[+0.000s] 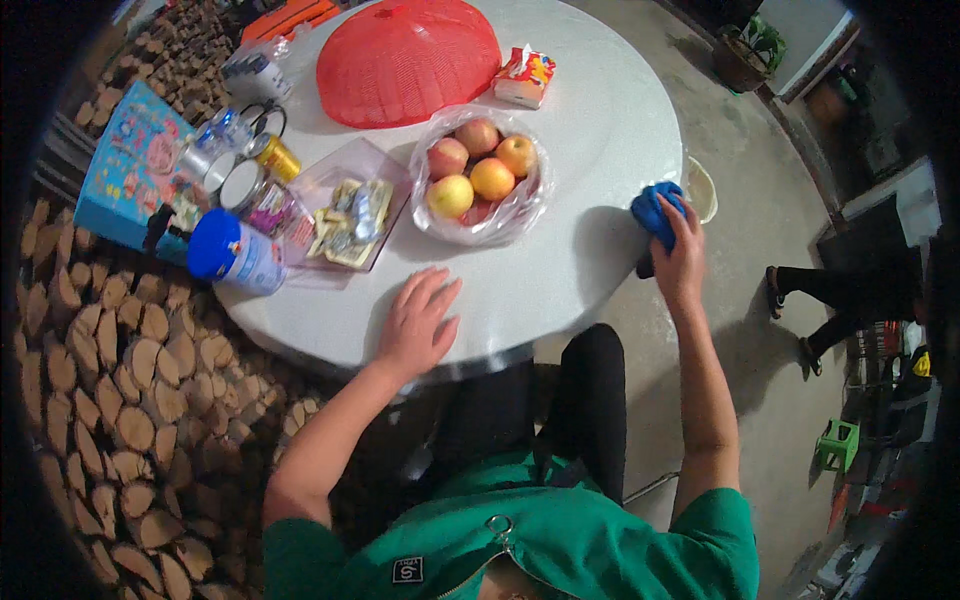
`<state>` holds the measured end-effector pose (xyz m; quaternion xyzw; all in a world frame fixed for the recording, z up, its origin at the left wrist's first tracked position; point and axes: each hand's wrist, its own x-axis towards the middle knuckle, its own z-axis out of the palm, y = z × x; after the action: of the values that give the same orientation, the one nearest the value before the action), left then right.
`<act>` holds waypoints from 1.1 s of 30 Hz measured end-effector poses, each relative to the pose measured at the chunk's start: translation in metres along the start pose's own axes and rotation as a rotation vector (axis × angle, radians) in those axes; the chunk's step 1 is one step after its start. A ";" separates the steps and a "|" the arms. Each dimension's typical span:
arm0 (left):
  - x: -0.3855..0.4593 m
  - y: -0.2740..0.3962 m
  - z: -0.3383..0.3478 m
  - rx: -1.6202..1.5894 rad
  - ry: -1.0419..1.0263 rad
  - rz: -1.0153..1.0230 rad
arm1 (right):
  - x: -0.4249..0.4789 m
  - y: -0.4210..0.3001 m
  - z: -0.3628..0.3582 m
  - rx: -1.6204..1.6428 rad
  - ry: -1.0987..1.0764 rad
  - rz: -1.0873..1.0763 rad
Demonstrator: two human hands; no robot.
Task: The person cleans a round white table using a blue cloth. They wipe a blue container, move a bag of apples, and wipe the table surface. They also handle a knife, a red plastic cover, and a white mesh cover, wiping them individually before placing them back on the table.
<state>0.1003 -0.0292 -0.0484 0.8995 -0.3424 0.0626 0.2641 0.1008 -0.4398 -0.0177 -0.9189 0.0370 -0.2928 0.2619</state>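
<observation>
My right hand [679, 255] grips a bunched blue cloth [656, 206] at the right edge of the round white table [592, 165]. My left hand [421, 319] rests on the tabletop near its front edge, fingers slightly spread, holding nothing. Just beyond it sits a clear plastic bag [487, 236] with several apples [493, 178] in it. To the left of the bag lies a transparent tray [386, 161] with wrapped items [352, 221] on it. A jar with a blue lid [236, 251] stands at the table's left edge.
A red mesh food cover [409, 64] and a tissue pack [525, 77] occupy the far side. Jars, a gold can [275, 157] and a blue box [135, 172] crowd the left. Stacked firewood [135, 382] lies below. A pale bin [701, 191] and another person's legs [814, 307] are rightward.
</observation>
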 end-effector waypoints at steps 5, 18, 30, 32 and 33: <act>0.012 0.009 -0.015 0.090 -0.282 -0.026 | 0.054 -0.012 0.053 -0.195 -0.580 -0.365; 0.023 0.004 -0.020 0.070 -0.447 -0.083 | 0.294 0.127 0.189 -0.307 -0.200 -0.323; 0.029 0.019 -0.007 0.206 -0.338 -0.079 | 0.097 0.084 0.028 0.144 -0.994 -0.332; 0.040 0.040 -0.012 0.188 -0.379 -0.215 | 0.172 0.119 0.041 -0.032 -0.761 -0.543; 0.043 0.054 -0.011 0.125 -0.363 -0.313 | 0.195 0.132 0.054 -0.023 -0.610 -0.365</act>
<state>0.0986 -0.0820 -0.0034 0.9526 -0.2364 -0.1208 0.1486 0.3031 -0.5715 -0.0198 -0.9583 -0.2044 -0.0464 0.1941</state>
